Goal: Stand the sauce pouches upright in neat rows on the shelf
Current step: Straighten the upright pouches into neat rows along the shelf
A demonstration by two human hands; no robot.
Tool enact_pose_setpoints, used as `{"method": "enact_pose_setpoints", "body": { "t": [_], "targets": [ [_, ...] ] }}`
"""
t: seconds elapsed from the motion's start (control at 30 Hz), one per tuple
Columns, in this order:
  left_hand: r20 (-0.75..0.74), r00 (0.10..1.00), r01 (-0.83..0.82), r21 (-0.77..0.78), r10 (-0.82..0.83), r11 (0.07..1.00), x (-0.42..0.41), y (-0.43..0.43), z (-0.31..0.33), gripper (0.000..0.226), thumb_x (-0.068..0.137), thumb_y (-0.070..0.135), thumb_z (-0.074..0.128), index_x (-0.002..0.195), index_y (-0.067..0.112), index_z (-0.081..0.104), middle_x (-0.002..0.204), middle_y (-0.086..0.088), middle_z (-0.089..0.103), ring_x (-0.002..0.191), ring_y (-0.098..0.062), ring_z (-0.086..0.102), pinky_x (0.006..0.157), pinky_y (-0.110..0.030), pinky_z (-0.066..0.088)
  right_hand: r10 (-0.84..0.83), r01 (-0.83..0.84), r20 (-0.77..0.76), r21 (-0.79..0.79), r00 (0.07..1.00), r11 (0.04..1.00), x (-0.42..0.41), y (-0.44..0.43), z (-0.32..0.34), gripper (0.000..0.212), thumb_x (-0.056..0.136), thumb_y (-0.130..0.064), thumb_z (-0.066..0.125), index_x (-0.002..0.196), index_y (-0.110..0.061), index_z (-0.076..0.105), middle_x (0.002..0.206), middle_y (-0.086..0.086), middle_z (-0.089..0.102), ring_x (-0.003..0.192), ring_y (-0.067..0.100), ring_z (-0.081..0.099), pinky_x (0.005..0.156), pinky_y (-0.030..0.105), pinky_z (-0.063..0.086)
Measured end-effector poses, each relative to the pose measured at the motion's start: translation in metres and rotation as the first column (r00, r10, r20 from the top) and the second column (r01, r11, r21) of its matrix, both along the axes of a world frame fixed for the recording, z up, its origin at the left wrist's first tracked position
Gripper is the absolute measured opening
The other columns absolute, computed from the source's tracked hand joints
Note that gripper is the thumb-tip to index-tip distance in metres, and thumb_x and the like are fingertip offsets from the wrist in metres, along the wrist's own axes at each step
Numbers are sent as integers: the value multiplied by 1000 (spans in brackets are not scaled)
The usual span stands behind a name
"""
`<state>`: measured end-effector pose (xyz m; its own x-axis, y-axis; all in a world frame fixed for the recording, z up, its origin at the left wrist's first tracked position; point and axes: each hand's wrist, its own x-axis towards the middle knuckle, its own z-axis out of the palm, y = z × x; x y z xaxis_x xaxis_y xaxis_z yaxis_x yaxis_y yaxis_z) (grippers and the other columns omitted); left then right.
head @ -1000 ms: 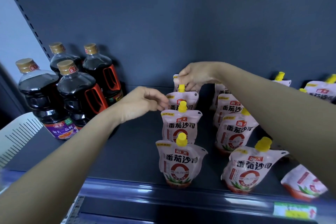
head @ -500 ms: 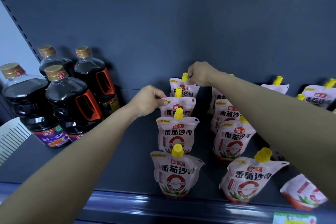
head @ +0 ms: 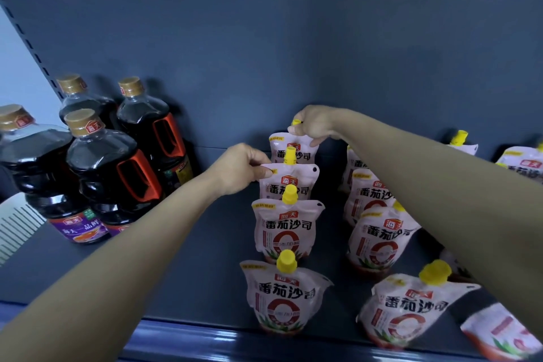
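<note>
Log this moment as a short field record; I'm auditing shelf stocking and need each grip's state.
left grip: pinches the top left corner of the second-from-back tomato sauce pouch
right grip: holds the top of the rearmost pouch beside its yellow cap
left row: four pouches upright, front to back
right row: front right pouch leans right; corner pouch seems to lie flat, blurred
left side: four soy sauce bottles
shelf: dark grey
</note>
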<state>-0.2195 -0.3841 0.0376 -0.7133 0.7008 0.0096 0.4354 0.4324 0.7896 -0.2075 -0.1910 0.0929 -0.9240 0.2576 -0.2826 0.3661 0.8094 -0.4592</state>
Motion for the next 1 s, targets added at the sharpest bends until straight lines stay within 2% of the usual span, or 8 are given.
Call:
{"method": "enact_pose_setpoints", "body": {
  "t": [0.17,0.27,0.33,0.47,0.57,0.7,0.87,1.0],
  "targets": [
    [-14,1000,11,3,-11,1000,3,0,0,27,86,7,61,66,25,66,64,17,62,56,11,53,61,-9,43,-70,67,-12,-191,997,979,-4,-2,-7,55,100,-28,45,147,-4,29,157,4,26,132,26,42,75,25,51],
    [-15,1000,16,3,-16,1000,4,0,0,32,86,7,61,64,30,65,65,19,62,56,13,54,61,-7,42,-55,52,-16,-133,998,990,-4,-4,-5,53,100,-31,45,145,-5,33,154,5,31,115,26,55,53,18,43],
    [-28,999,20,-16,-20,1000,4,0,0,28,85,8,63,67,29,66,67,18,64,62,8,55,66,-12,43,-19,18,-27,-46,999,999,-5,-3,-4,48,99,-32,47,140,-6,42,147,7,40,105,28,64,49,18,36],
    [-22,1000,-2,-14,2,1000,2,0,0,13,84,8,64,78,16,73,75,5,69,70,-4,58,76,-24,48,-5,4,-41,-24,999,1000,-4,-4,-4,42,98,-31,49,131,-4,51,140,9,48,107,31,65,53,20,37],
    [-10,1000,-10,-4,10,1000,0,0,0,12,82,5,65,84,13,74,78,3,71,72,-6,61,77,-23,49,1,-2,-55,-13,999,1000,-3,-5,-4,40,98,-31,49,126,-3,54,138,12,51,104,32,67,67,24,42],
    [-2,1000,-16,18,16,1000,-1,0,-1,16,81,3,66,83,16,74,74,7,70,68,-2,61,71,-15,50,41,-40,-66,10,997,999,-2,-3,-2,40,95,-27,55,121,4,57,127,24,57,83,27,64,56,22,42],
    [-7,999,-44,34,44,998,-2,4,-3,13,82,5,66,86,14,75,80,-1,72,71,-5,62,74,-21,51,51,-51,-98,0,994,999,1,-1,-2,33,92,-17,60,115,7,60,91,12,52,81,25,55,84,38,55],
    [3,998,-56,29,56,998,-1,4,-2,12,82,4,66,87,11,74,85,-7,73,77,-12,63,80,-28,53,53,-39,-173,82,983,996,6,-6,-4,33,91,-16,60,112,10,62,86,11,54,77,23,49,80,41,52]
  ]
}}
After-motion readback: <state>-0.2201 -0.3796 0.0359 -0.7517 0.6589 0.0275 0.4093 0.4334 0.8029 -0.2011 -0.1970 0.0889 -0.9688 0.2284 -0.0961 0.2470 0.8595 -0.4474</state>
